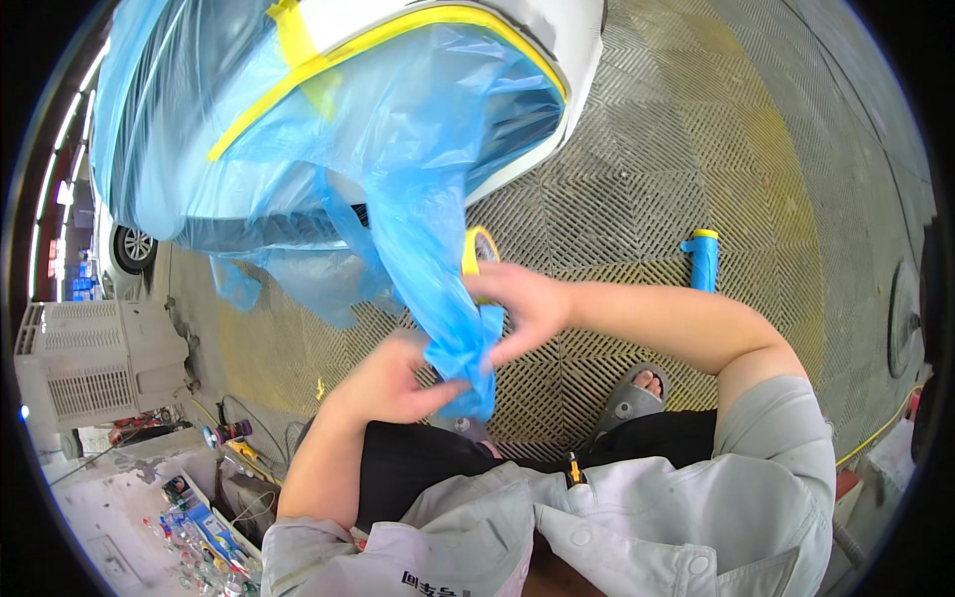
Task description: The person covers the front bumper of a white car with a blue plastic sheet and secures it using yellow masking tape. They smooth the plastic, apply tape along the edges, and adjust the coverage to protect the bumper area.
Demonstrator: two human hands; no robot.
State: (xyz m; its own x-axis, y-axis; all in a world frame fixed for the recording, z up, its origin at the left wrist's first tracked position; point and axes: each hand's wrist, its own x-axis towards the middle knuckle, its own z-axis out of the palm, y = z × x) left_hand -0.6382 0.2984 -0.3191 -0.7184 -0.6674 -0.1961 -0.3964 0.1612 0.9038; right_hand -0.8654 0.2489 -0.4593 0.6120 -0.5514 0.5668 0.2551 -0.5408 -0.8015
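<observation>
Blue plastic masking film (418, 194) covers part of a white car body (522, 160) at the upper left, its edge held by yellow masking tape (373, 41). A gathered length of the film hangs towards me. My left hand (399, 380), somewhat blurred, is at the lower end of this bunch, with the thumb against it. My right hand (522, 302) has the bunch between thumb and fingers, beside a roll of yellow tape (477, 250) at its fingertips. Whether the fingers grip the roll is unclear.
A blue roll with a yellow end (703, 261) is on the grated floor (634, 186) to the right. At the left are a vented, boxy unit (89, 366), a polisher-like tool (227, 433), cables and a bench (112, 507) with small bottles. Another car's wheel (136, 246) shows beyond.
</observation>
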